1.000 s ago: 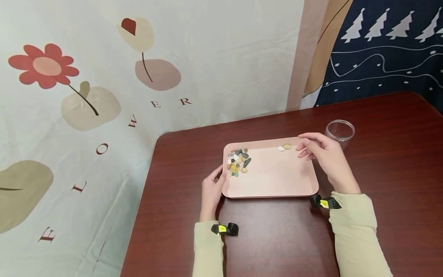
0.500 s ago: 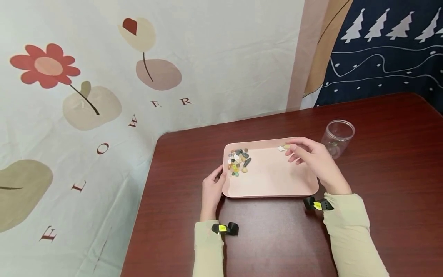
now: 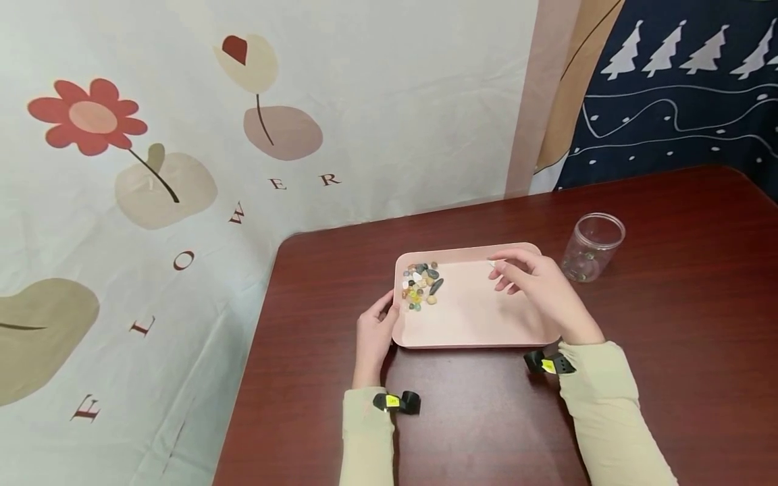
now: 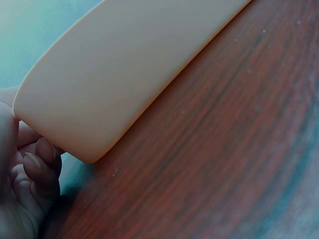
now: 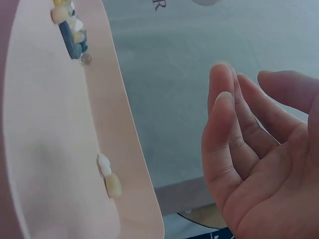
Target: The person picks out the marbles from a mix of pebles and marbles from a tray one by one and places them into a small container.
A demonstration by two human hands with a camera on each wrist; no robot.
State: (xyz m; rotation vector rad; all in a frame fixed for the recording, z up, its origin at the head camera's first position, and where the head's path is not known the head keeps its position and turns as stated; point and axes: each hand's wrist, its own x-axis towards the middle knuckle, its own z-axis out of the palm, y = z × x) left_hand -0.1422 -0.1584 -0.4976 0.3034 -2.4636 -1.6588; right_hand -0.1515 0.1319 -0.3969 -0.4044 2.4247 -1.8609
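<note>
A pink tray [image 3: 468, 320] lies on the table. My left hand [image 3: 372, 337] grips its left edge, thumb at the rim; in the left wrist view the fingers [image 4: 44, 167] curl by the tray's corner. Several small mixed stones [image 3: 421, 283] form a cluster at the tray's left end. My right hand [image 3: 543, 290] hovers above the tray's right part with relaxed fingers and holds nothing. Below it, by the far wall, a white stone [image 5: 104, 164] and a pale yellow stone [image 5: 113, 185] lie together; in the head view the hand mostly covers them.
A clear jar [image 3: 591, 250] stands on the dark red table [image 3: 474, 412], right of the tray, with something small at its bottom. A printed cloth [image 3: 395, 108] hangs behind the table's far edge, and a navy cloth [image 3: 681, 128] at the right.
My right hand has moved left from near the jar to above the two stones, uncovering the jar. My left hand stays at the tray's edge. The head view has shifted slightly.
</note>
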